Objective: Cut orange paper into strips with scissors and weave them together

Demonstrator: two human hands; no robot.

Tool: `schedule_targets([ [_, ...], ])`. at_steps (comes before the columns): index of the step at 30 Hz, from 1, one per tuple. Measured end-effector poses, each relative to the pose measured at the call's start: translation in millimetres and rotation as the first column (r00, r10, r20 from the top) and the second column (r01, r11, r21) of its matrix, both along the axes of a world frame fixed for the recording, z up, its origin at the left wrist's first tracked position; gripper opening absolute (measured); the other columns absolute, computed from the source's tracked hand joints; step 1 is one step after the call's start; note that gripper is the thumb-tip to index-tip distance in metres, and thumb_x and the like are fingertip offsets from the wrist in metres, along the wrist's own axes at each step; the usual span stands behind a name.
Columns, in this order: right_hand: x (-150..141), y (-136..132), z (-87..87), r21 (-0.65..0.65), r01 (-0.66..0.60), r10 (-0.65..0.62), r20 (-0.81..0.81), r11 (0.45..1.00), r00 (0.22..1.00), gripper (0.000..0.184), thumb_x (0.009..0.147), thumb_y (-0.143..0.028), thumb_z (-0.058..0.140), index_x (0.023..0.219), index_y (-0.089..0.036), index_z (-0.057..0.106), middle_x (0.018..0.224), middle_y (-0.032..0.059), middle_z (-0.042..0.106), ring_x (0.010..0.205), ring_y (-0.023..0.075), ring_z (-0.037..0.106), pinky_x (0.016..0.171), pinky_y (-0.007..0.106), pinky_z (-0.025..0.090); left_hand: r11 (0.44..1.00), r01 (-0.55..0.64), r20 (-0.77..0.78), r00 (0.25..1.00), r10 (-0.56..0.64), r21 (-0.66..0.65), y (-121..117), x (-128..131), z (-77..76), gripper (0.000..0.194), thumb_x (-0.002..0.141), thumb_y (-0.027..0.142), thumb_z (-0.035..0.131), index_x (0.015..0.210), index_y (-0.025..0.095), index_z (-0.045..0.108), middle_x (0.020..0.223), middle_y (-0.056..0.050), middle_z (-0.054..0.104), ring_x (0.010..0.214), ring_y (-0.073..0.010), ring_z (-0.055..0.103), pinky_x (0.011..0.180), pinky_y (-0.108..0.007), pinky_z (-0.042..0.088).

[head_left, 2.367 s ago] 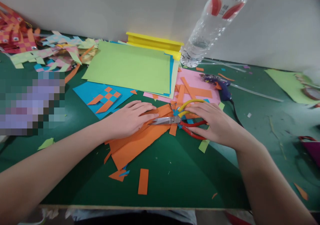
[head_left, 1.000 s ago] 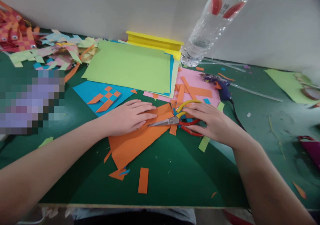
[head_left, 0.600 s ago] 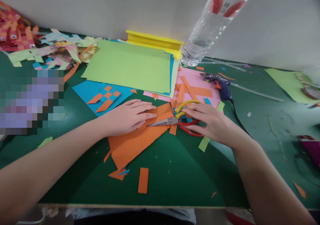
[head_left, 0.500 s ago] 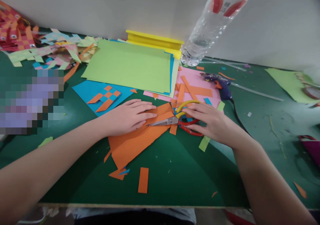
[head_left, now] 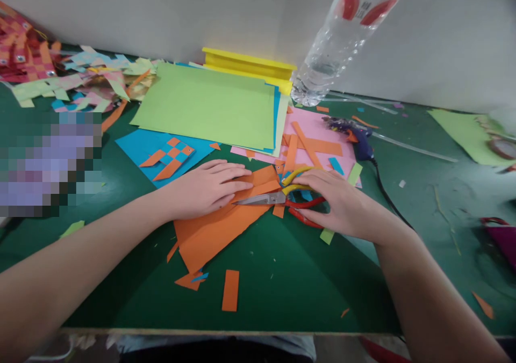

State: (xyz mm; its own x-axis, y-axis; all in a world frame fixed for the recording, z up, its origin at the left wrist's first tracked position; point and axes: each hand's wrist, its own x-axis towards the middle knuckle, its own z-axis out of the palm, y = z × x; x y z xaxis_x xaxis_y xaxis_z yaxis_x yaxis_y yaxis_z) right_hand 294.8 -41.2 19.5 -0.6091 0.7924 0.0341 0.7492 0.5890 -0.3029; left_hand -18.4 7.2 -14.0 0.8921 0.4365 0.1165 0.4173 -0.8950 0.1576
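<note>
My left hand (head_left: pixel 209 188) lies flat on orange paper (head_left: pixel 220 234), its fingers stretched out and pressing it to the table. My right hand (head_left: pixel 342 202) is closed on the handles of a pair of scissors (head_left: pixel 266 198), one loop yellow and the other red. Their metal blades point left over the orange paper, with the tips close to my left fingers. Left of and above my left hand, a woven orange and blue paper fish (head_left: pixel 171 159) rests on a blue sheet (head_left: pixel 137 145). Orange strips (head_left: pixel 310 145) lie on pink paper just beyond the scissors.
Behind stand a stack of green sheets (head_left: pixel 209 102), a yellow holder (head_left: pixel 248 65) and a water bottle (head_left: pixel 334 46). A glue gun (head_left: pixel 358 140) with its cord is at the right. Woven paper pieces (head_left: pixel 92 78) pile up at the back left, near a blurred-out object (head_left: pixel 48 164).
My right hand has shifted its hold on the scissor handles, and the handle loops now sit farther apart. My left hand stays in place on the orange paper.
</note>
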Motion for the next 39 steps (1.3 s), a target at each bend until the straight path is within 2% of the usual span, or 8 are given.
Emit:
schedule_targets([
  [6, -1, 0, -3.2, 0.021, -0.018, 0.017, 0.028, 1.0, 0.999, 0.035, 0.089, -0.036, 0.061, 0.121, -0.022, 0.057, 0.125, 0.009, 0.065, 0.119, 0.0279, 0.058, 0.102, 0.05, 0.044, 1.0, -0.009, -0.003, 1.0, 0.009, -0.025, 0, 0, 0.0, 0.04, 0.103, 0.024, 0.032, 0.138, 0.022, 0.051, 0.152, -0.004, 0.045, 0.142, -0.0196, 0.036, 0.118, -0.041, 0.027],
  [15, 2, 3, -4.5, 0.008, -0.048, 0.049, -0.025, 0.999, 0.999, 0.034, 0.09, -0.035, 0.06, 0.122, -0.022, 0.058, 0.125, 0.0107, 0.065, 0.117, 0.028, 0.06, 0.101, 0.049, 0.045, 0.999, 0.028, 0.016, 0.999, -0.028, 0.037, 0, 0, -1.5, 0.039, 0.104, 0.025, 0.033, 0.138, 0.02, 0.05, 0.149, -0.007, 0.048, 0.141, -0.0222, 0.038, 0.117, -0.042, 0.03],
  [24, -3, -1, -1.6, -0.01, -0.001, 0.001, -0.02, 1.0, 1.0, 0.033, 0.087, -0.035, 0.062, 0.118, -0.023, 0.06, 0.122, 0.0092, 0.066, 0.115, 0.028, 0.061, 0.097, 0.05, 0.049, 0.999, 0.005, -0.011, 1.0, -0.004, 0.032, -1, 1, 0.1, 0.04, 0.104, 0.025, 0.031, 0.139, 0.021, 0.05, 0.149, -0.006, 0.047, 0.141, -0.0217, 0.038, 0.117, -0.041, 0.028],
  [31, -12, -6, -1.9, 0.035, -0.003, 0.003, 0.005, 0.999, 1.0, 0.034, 0.088, -0.034, 0.061, 0.119, -0.021, 0.058, 0.123, 0.0115, 0.065, 0.12, 0.0298, 0.059, 0.101, 0.051, 0.047, 1.0, -0.011, -0.006, 1.0, 0.011, -0.01, -2, 2, 2.5, 0.039, 0.104, 0.023, 0.03, 0.138, 0.021, 0.05, 0.15, -0.005, 0.046, 0.141, -0.0207, 0.037, 0.118, -0.041, 0.026],
  [39, -7, -3, -3.0, 0.024, -0.051, 0.051, -0.005, 0.998, 0.999, 0.035, 0.091, -0.033, 0.058, 0.123, -0.02, 0.057, 0.123, 0.0123, 0.065, 0.117, 0.029, 0.06, 0.099, 0.051, 0.049, 0.999, -0.018, 0.012, 1.0, 0.019, -0.028, -1, 1, 1.0, 0.038, 0.104, 0.024, 0.03, 0.136, 0.022, 0.051, 0.15, -0.005, 0.046, 0.14, -0.0198, 0.038, 0.117, -0.041, 0.027],
])
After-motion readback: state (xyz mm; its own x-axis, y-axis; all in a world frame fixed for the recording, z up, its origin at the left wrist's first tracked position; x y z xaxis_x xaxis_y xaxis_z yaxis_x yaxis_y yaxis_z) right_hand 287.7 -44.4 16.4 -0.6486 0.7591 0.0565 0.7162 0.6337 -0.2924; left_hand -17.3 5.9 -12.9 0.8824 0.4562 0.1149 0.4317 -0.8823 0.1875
